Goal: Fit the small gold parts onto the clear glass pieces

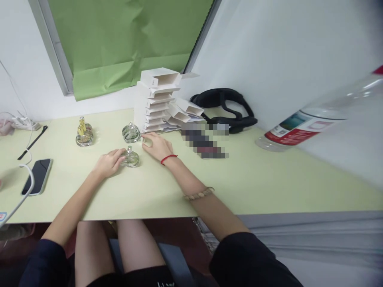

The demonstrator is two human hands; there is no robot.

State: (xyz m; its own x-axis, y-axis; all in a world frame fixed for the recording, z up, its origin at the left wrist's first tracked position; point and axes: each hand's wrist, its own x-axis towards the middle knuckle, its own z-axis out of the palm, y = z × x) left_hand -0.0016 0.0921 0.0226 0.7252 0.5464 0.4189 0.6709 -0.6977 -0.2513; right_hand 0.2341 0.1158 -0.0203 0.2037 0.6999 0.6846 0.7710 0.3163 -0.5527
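Note:
My left hand [110, 163] rests on the table with its fingers closed on the left side of a clear glass perfume bottle [131, 159], whose silver neck points up. Just right of a second glass perfume bottle [131, 133], my right hand [158, 146] has thumb and forefinger brought together in a pinch. Something small and pale may sit at those fingertips, too small to name. Further left stands a group of glass perfume bottles [84, 137] with yellowish tops.
Open white boxes [158, 101] are stacked at the back, beside a black headset [224, 109]. A large plastic bottle [295, 129] is at the right. A phone [38, 177], white cable [30, 187] and black strip [32, 142] lie left. A blurred-out item [203, 141] lies near the boxes.

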